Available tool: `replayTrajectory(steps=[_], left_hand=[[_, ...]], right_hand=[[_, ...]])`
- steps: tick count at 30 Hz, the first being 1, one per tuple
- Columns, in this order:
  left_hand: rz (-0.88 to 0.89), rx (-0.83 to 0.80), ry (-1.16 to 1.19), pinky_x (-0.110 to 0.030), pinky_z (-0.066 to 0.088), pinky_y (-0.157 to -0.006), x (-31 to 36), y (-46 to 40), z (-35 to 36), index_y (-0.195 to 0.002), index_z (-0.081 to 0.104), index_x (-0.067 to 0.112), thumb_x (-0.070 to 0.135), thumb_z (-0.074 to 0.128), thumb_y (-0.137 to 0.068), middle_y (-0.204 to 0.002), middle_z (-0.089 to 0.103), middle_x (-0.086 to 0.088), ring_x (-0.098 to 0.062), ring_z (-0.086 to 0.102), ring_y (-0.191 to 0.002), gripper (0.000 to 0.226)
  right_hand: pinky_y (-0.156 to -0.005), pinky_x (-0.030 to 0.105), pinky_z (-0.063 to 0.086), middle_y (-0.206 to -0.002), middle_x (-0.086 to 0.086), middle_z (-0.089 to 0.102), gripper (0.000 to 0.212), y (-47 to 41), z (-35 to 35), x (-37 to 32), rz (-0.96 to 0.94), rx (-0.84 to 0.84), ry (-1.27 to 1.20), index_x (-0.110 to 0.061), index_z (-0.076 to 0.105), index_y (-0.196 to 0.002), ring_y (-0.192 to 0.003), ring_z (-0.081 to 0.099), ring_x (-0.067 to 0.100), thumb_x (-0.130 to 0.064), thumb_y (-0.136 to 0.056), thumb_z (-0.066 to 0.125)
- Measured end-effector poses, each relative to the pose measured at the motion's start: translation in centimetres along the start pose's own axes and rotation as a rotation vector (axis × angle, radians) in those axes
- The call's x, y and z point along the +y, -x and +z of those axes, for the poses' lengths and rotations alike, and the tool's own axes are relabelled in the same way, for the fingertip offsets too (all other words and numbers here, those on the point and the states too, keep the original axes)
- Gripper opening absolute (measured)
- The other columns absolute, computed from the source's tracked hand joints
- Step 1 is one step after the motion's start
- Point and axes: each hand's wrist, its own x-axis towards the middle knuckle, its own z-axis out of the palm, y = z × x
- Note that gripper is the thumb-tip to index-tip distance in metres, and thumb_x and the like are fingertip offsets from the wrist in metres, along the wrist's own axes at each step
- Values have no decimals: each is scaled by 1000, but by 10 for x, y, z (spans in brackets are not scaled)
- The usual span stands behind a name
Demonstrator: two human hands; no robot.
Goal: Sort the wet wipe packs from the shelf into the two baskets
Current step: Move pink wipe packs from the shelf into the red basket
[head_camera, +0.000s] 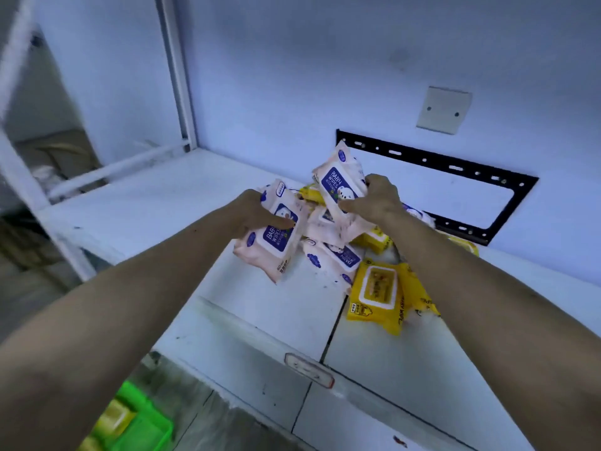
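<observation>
A pale pink plastic wet wipe pack with a blue "BABY WIPES" label (274, 234) is held up off the white shelf board (156, 209), tilted, with the left hand (257, 211) grasping it, thumb lying across the label and fingers behind it. To its right a second pink wet wipe pack with the same blue label (340, 183) stands higher and nearly upright, pinched at its right edge by the right hand (379, 198), whose fingers curl round the pack's side. Both packs are raised above a loose heap of wipe packs (338, 252) lying on the shelf near the back wall: more pink ones in the middle, overlapping each other, and yellow ones around them. The clearest of these, a yellow plastic wet wipe pack with a white-rimmed lid flap (379, 292), lies flat at the heap's near edge, just beside the right forearm. Behind the heap a black metal bracket frame with slots (455, 167) is fixed to the white wall (292, 76), and above it sits a blank white square cover plate (444, 109). Down at the lower left, below the shelf, the corner of a bright green plastic basket (143, 421) shows, with yellow packs lying inside it, blurred.
</observation>
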Motion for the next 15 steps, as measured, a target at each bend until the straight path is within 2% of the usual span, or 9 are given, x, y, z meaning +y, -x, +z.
replayTrajectory(steps=[2, 4, 8, 10, 13, 15], left_hand=[[-50, 35, 29, -28, 60, -60, -27, 25, -21, -92, 71, 15, 23, 88, -67, -84, 76, -4, -16, 74, -69, 32], [-110, 106, 100, -37, 61, -72, -61, 53, -44, -96, 71, 14, 22, 89, -65, -90, 77, -7, -22, 74, -78, 36], [-243, 254, 267, -47, 59, -80, -129, 125, -87, -104, 70, 10, 18, 89, -65, -96, 76, -13, -29, 74, -85, 43], [-291, 340, 339, -45, 60, -76, -165, 166, -106, -106, 69, 6, 11, 86, -68, -96, 75, -16, -28, 73, -81, 41], [-353, 507, 422, -33, 61, -56, -218, 227, -134, -99, 70, 3, 3, 84, -69, -80, 75, -12, -18, 71, -57, 34], [-416, 613, 445, -28, 59, -51, -255, 269, -153, -92, 69, 4, 3, 84, -70, -78, 73, -13, -13, 67, -48, 27]], right_hand=[[-73, 32, 52, -96, 4, 65, 44, 9, 26, -30, -57, -51, -58, -12, 62, -100, -87, 63, 24, -28, -65, 82], [-76, 34, 53, -96, 5, 69, 40, 23, 59, -61, -107, -130, -119, -11, 65, -98, -88, 65, 24, -26, -64, 81], [-77, 30, 52, -104, 9, 71, 39, 66, 131, -122, -185, -322, -251, -8, 67, -106, -96, 67, 25, -23, -72, 77], [-80, 29, 52, -109, 9, 70, 41, 95, 170, -152, -213, -428, -273, -8, 66, -112, -101, 66, 25, -26, -75, 74], [-84, 30, 52, -111, 11, 69, 40, 145, 228, -195, -258, -561, -290, -7, 66, -114, -104, 65, 27, -30, -81, 69], [-90, 35, 54, -112, 11, 70, 39, 183, 269, -222, -298, -648, -298, -8, 66, -116, -105, 66, 28, -30, -84, 66]])
